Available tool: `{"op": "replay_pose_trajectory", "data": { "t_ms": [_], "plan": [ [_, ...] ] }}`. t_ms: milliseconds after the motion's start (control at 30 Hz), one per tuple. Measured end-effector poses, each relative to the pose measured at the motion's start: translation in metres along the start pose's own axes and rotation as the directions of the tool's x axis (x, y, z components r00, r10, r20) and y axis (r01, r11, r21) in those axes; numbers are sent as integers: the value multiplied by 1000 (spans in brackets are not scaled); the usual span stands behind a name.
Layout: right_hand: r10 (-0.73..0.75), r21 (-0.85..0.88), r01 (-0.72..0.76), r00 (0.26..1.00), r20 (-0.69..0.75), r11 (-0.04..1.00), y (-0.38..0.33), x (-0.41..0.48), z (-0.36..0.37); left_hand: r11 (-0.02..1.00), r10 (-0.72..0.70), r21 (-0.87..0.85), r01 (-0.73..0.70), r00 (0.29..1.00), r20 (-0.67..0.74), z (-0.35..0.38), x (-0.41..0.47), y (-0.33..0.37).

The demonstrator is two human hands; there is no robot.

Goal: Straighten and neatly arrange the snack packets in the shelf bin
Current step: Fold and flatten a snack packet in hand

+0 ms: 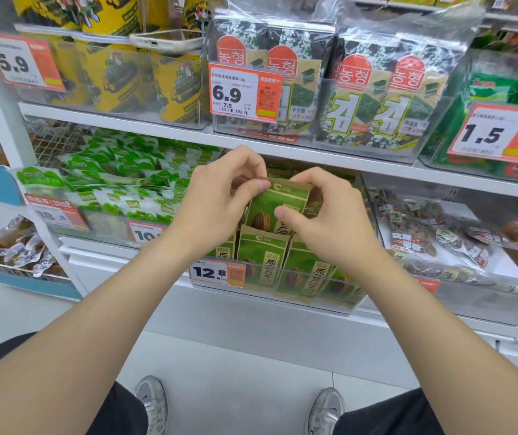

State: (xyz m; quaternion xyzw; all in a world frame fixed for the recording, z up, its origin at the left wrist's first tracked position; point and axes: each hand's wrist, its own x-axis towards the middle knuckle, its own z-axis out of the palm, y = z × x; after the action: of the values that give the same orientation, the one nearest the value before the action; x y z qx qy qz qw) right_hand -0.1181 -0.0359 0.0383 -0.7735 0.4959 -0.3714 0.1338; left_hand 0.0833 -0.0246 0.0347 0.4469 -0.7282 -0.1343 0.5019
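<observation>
A clear shelf bin (283,304) on the lower shelf holds several green-and-tan sunflower seed packets (264,259) standing upright. One seed packet (278,202) is raised above the front row. My left hand (220,196) pinches its top left corner with thumb and fingers. My right hand (326,211) pinches its right side, thumb on the front face. More packets of the same kind stand behind it, partly hidden by my hands.
A 12.8 price tag (217,273) hangs on the bin's front. Green-white packets (126,183) fill the bin to the left, brown wrapped snacks (433,233) the bin to the right. Seaweed packs (330,86) sit on the shelf above. My shoes stand on the floor below.
</observation>
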Motion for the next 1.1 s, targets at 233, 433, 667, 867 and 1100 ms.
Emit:
{"op": "replay_pose_trajectory", "data": {
  "t_ms": [233, 433, 667, 867, 1100],
  "plan": [
    [-58, 281, 210, 882, -467, 936, -15, -6, -12, 993, -118, -28, 115, 975, -187, 7, -2, -6],
    [-84, 148, 207, 808, -583, 967, -14, -10, -24, 962, -155, 224, 156, 988, -20, 18, -10, -3],
    [37, 122, 16, 907, -419, 992, -13, -11, -17, 992, -105, -73, 106, 994, 13, 24, -19, 25],
    [77, 285, 13, 951, -301, 958, -14, -8, -5, 874, -219, -404, 269, 961, 167, 38, -20, 35],
    [176, 627, -49, 974, -143, 777, -14, -8, -14, 781, -304, -531, 329, 943, 138, 34, -17, 37]
  ]
}}
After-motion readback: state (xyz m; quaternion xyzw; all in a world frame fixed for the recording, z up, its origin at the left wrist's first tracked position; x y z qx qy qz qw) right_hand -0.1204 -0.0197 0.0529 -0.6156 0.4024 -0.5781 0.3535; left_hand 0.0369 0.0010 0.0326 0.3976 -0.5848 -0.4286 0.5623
